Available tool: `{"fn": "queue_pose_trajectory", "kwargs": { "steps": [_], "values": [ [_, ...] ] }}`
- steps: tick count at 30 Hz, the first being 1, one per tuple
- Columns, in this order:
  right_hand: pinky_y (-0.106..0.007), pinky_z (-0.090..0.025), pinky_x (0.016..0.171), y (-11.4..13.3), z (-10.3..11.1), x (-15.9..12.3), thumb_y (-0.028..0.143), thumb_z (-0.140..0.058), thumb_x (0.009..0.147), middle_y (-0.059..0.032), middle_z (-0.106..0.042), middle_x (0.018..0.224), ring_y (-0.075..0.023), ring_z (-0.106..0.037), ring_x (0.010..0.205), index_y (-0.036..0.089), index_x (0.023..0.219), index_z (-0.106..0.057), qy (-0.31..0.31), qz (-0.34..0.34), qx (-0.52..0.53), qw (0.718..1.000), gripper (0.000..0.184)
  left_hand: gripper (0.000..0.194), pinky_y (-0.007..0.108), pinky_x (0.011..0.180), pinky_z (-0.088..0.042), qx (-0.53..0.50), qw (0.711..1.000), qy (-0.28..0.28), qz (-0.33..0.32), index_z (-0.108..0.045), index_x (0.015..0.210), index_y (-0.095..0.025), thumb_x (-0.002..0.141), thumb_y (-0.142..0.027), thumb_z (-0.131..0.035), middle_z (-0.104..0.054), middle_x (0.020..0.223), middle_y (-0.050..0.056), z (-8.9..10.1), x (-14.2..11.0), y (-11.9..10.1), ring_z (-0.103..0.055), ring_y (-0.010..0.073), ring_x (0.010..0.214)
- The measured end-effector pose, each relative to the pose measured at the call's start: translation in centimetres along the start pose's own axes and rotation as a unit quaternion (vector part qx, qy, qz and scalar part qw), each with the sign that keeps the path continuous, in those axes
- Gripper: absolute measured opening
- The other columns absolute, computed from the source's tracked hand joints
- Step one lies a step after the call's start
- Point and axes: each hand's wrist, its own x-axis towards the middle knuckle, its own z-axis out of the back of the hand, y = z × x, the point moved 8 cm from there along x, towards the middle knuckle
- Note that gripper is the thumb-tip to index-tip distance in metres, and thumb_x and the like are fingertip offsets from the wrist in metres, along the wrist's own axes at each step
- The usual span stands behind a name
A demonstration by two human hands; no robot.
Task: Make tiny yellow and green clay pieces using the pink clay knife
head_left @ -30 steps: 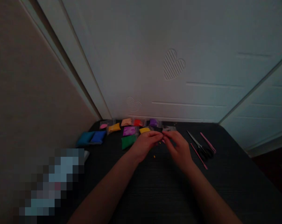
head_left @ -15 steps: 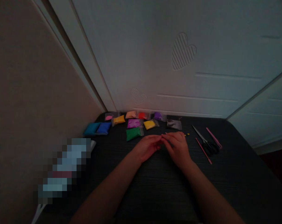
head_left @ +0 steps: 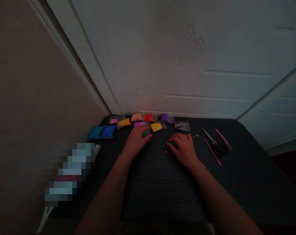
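My left hand (head_left: 136, 142) lies over a green packet (head_left: 144, 134), thumb and fingers apart. A bit of green shows between them; the rest is covered. I cannot tell whether the fingertips touch it. To the right, my right hand (head_left: 183, 147) rests on the dark table with curved fingers spread and nothing visible in them. A tiny yellow piece (head_left: 166, 151) sits just left of its thumb. More small yellow bits (head_left: 197, 135) lie beyond that hand's right side. A yellow packet (head_left: 156, 127) and a magenta packet (head_left: 139, 124) are near my left fingers.
Several other coloured packets line the back, among them blue (head_left: 108, 132), orange (head_left: 123, 122) and purple (head_left: 165, 117). At right lie scissors (head_left: 215, 143), a pink stick tool (head_left: 213, 152) and another pink tool (head_left: 223, 139). A blurred-out object (head_left: 69, 176) stands at left. A white panel (head_left: 150, 58) rises behind.
My hands, fingertips together before, have parted. The left moved left and forward onto the green packet; the right shifted little. A tiny yellow piece now shows on the table between them.
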Motion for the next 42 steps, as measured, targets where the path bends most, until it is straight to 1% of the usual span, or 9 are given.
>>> {"fn": "queue_pose_trajectory", "kwargs": {
  "steps": [5, 13, 17, 20, 26, 30, 34, 37, 42],
  "values": [
    [-0.039, -0.025, 0.085, -0.4, -1.7, -0.1, 0.031, -0.048, 0.081, -0.0044, -0.058, 0.097, -0.0189, -0.048, 0.092, 0.024, 0.088, -0.061, 0.064, 0.003, -0.046, 0.997, 0.016, 0.040, 0.037, 0.085, -0.036, 0.160, 0.986, 0.037, -0.022, -0.055, 0.106, -0.021, 0.068, -0.031, -0.060, -0.056, 0.108, 0.008, -0.6, -0.2, 1.1, -0.047, 0.0255, 0.100],
    [-0.038, -0.024, 0.085, -0.7, -2.4, -0.2, 0.028, -0.047, 0.081, -0.0024, -0.058, 0.099, -0.0192, -0.047, 0.095, 0.027, 0.095, -0.061, 0.080, 0.003, -0.041, 0.996, 0.020, 0.034, 0.030, 0.088, -0.037, 0.148, 0.989, -0.005, 0.007, -0.057, 0.106, -0.016, 0.078, -0.030, -0.044, -0.060, 0.108, 0.007, -0.1, 0.1, 0.8, -0.052, 0.0197, 0.099],
    [-0.039, -0.024, 0.086, -0.7, -2.1, -0.3, 0.026, -0.047, 0.080, -0.0026, -0.058, 0.101, -0.0195, -0.046, 0.096, 0.027, 0.098, -0.060, 0.079, -0.001, -0.026, 0.997, 0.023, 0.035, 0.027, 0.082, -0.041, 0.011, 0.999, -0.028, 0.044, -0.060, 0.104, -0.017, 0.079, -0.034, -0.042, -0.063, 0.103, 0.005, 1.1, -0.1, 0.7, -0.056, 0.0181, 0.092],
    [-0.039, -0.023, 0.088, -1.2, -1.7, -0.2, 0.020, -0.046, 0.077, -0.0036, -0.057, 0.105, -0.0197, -0.046, 0.097, 0.025, 0.103, -0.058, 0.068, -0.015, -0.010, 0.998, 0.029, 0.033, 0.028, 0.077, -0.042, -0.163, 0.981, -0.059, 0.091, -0.063, 0.096, -0.017, 0.077, -0.038, -0.047, -0.065, 0.092, 0.003, 1.6, -0.1, 1.6, -0.057, 0.0179, 0.084],
    [-0.038, -0.027, 0.088, -2.3, -1.1, 0.0, 0.016, -0.044, 0.077, -0.0049, -0.058, 0.101, -0.0192, -0.048, 0.096, 0.021, 0.099, -0.058, 0.036, -0.052, 0.034, 0.997, 0.027, 0.023, 0.023, 0.066, -0.044, -0.527, 0.832, -0.038, 0.170, -0.059, 0.089, -0.015, 0.070, -0.028, -0.058, -0.062, 0.079, 0.000, -0.2, 0.0, 2.6, -0.056, 0.0111, 0.070],
    [-0.032, -0.035, 0.083, -1.8, -0.2, 0.1, 0.028, -0.039, 0.084, -0.0028, -0.060, 0.098, -0.0155, -0.052, 0.092, 0.021, 0.100, -0.056, 0.008, -0.070, 0.114, 0.991, 0.025, 0.017, 0.020, 0.060, -0.043, -0.581, 0.790, 0.043, 0.192, -0.056, 0.083, -0.015, 0.070, -0.025, -0.060, -0.059, 0.073, -0.002, -2.4, -0.8, 0.2, -0.054, 0.0081, 0.062],
    [-0.026, -0.041, 0.073, -1.3, 0.3, -0.3, 0.037, -0.043, 0.082, -0.0015, -0.060, 0.091, -0.0138, -0.054, 0.082, 0.021, 0.101, -0.055, -0.015, -0.119, 0.340, 0.933, 0.027, 0.014, 0.019, 0.062, -0.041, -0.593, 0.774, 0.132, 0.178, -0.056, 0.083, -0.016, 0.071, -0.024, -0.060, -0.059, 0.075, -0.002, -4.7, -2.0, -3.4, -0.053, 0.0071, 0.064],
    [-0.025, -0.043, 0.070, -1.1, 0.3, -0.4, 0.037, -0.051, 0.077, -0.0006, -0.059, 0.083, -0.0131, -0.054, 0.076, 0.021, 0.100, -0.055, -0.020, -0.138, 0.416, 0.899, 0.028, 0.014, 0.019, 0.064, -0.041, -0.591, 0.774, 0.148, 0.173, -0.059, 0.082, -0.015, 0.071, -0.024, -0.061, -0.059, 0.075, -0.002, -5.5, -2.3, -4.4, -0.053, 0.0064, 0.064],
    [-0.024, -0.042, 0.067, -1.4, -0.7, -0.4, 0.036, -0.055, 0.074, -0.0004, -0.058, 0.081, -0.0123, -0.053, 0.073, 0.020, 0.092, -0.056, 0.004, -0.168, 0.462, 0.871, 0.024, 0.016, 0.020, 0.061, -0.040, -0.571, 0.789, 0.119, 0.191, -0.060, 0.080, -0.016, 0.069, -0.027, -0.062, -0.059, 0.072, -0.002, -5.5, -2.2, -3.3, -0.052, 0.0074, 0.062]
  ]
}}
